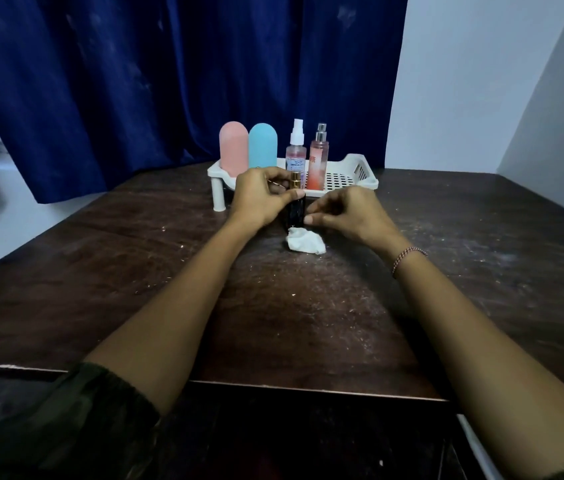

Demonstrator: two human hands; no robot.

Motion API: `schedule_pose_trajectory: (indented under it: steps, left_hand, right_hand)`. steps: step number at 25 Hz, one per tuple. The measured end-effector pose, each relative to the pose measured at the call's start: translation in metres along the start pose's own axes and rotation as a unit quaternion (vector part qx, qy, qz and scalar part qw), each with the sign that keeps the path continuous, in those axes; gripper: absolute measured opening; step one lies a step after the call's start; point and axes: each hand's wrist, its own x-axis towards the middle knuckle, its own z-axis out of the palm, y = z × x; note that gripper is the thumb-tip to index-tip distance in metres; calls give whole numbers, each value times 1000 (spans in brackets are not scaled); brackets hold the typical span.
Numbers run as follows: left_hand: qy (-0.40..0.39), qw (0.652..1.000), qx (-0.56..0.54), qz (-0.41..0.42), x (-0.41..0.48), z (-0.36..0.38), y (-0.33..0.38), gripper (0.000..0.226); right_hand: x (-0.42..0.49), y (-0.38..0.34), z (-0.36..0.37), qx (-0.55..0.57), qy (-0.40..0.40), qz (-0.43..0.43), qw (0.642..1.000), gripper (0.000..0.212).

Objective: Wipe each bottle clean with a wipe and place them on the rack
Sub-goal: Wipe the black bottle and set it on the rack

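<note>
Four bottles (262, 145) stand on the white rack (353, 174). The left hand (260, 199) grips a small dark bottle (296, 211) on the table (135, 271), just before the rack. The right hand (343, 216) curls beside it; I cannot tell if it holds. The crumpled wipe (305, 241) lies close by.

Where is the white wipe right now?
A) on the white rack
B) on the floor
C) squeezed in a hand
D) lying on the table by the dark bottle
D: the crumpled wipe lies loose on the table, right in front of the dark bottle.
</note>
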Motion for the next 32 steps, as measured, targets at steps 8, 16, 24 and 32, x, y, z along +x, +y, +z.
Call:
schedule_pose_trajectory:
  steps: [8, 16, 24, 32]
  left_hand:
    - [25, 999, -30, 13, 2, -2, -5, 27]
    - [33, 999, -32, 22, 3, -3, -5, 21]
    - [22, 998, -54, 28, 5, -2, -9, 18]
    - [-8, 993, -119, -14, 3, -1, -5, 8]
  right_hand:
    - [3, -3, 9, -136, -169, -69, 974, 34]
    - [2, -10, -4, -45, 147, -105, 982, 21]
    - [6, -11, 17, -125, 145, -201, 961, 14]
    - [2, -10, 10, -167, 140, -192, 957, 16]
